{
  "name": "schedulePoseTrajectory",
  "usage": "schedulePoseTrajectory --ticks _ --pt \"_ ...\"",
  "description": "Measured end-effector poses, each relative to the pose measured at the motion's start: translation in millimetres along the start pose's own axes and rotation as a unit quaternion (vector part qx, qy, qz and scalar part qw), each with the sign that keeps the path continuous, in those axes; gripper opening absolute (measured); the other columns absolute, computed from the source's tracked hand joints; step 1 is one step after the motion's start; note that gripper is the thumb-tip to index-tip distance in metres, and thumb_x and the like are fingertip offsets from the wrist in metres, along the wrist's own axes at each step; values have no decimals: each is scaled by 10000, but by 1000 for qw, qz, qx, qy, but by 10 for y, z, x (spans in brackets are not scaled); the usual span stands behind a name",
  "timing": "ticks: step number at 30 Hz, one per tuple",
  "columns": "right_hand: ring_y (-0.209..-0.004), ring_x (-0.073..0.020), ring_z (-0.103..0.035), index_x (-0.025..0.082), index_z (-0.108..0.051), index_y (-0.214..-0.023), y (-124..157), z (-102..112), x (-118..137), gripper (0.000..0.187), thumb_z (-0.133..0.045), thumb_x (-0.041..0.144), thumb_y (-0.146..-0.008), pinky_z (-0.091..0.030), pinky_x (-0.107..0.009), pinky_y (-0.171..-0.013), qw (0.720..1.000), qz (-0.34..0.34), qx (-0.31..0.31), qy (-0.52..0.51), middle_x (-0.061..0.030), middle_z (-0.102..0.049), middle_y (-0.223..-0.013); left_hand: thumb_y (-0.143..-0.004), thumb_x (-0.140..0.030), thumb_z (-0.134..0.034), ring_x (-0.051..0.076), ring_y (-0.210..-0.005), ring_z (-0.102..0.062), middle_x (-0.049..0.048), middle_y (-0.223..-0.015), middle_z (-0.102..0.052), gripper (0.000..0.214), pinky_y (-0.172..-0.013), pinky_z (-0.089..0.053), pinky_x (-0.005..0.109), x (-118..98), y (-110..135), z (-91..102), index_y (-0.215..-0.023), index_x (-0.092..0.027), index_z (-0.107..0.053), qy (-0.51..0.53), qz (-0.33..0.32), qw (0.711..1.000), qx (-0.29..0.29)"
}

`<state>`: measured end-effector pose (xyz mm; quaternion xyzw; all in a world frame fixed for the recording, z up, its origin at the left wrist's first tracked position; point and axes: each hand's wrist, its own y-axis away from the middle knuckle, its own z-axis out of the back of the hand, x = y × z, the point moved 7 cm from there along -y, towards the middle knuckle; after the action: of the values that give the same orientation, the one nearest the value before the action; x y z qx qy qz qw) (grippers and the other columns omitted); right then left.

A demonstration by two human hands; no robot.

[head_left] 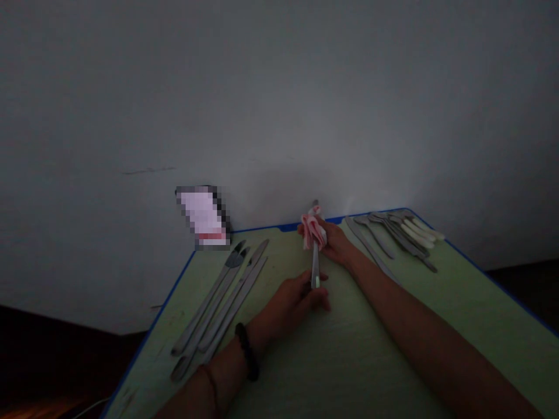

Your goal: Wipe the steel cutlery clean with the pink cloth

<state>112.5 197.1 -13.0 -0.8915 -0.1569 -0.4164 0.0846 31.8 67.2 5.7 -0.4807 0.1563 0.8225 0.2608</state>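
Observation:
My left hand (pixel 297 299) is closed round the handle end of a long metal piece of cutlery (pixel 315 265), which points away from me over the green table (pixel 349 361). Farther along the same piece, my right hand (pixel 336 241) grips a red and white cloth (pixel 312 230) wrapped round it. Whether the piece is a knife, fork or spoon is hidden by the cloth.
Several knives and forks (pixel 225 299) lie in a row on the left of the table. Another group of cutlery (pixel 399 233), some with white handles, lies at the far right corner. A blurred pink object (pixel 203 216) leans against the grey wall (pixel 279 99). The table has a blue edge (pixel 271 228).

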Motion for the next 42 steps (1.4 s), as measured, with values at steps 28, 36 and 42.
schedulePoseTrajectory --ticks 28,36,42 --pt "-648 -159 -634 119 -667 -836 464 -158 -142 406 -629 508 -724 -485 -271 -635 992 -13 -1 125 -80 -694 -744 -926 -416 -309 124 -570 -571 4 -594 -634 408 -596 -429 216 13 8 -11 -713 -171 -557 -76 20 997 -22" --pt "-692 -155 -636 147 -645 -979 846 -234 -146 362 -678 403 -725 -474 -281 -695 999 -1 19 48 -68 -692 -816 -934 -460 -278 123 -553 -575 -8 -539 -604 477 -631 -431 218 36 5 -21 -647 -176 -532 -77 22 996 -30" --pt "-648 -155 -626 145 -651 -933 786 -202 -133 353 -647 442 -742 -476 -283 -667 999 23 -1 37 -67 -689 -798 -927 -446 -318 117 -553 -548 -1 -583 -597 427 -587 -416 215 22 3 24 -683 -169 -532 -37 18 998 -54"
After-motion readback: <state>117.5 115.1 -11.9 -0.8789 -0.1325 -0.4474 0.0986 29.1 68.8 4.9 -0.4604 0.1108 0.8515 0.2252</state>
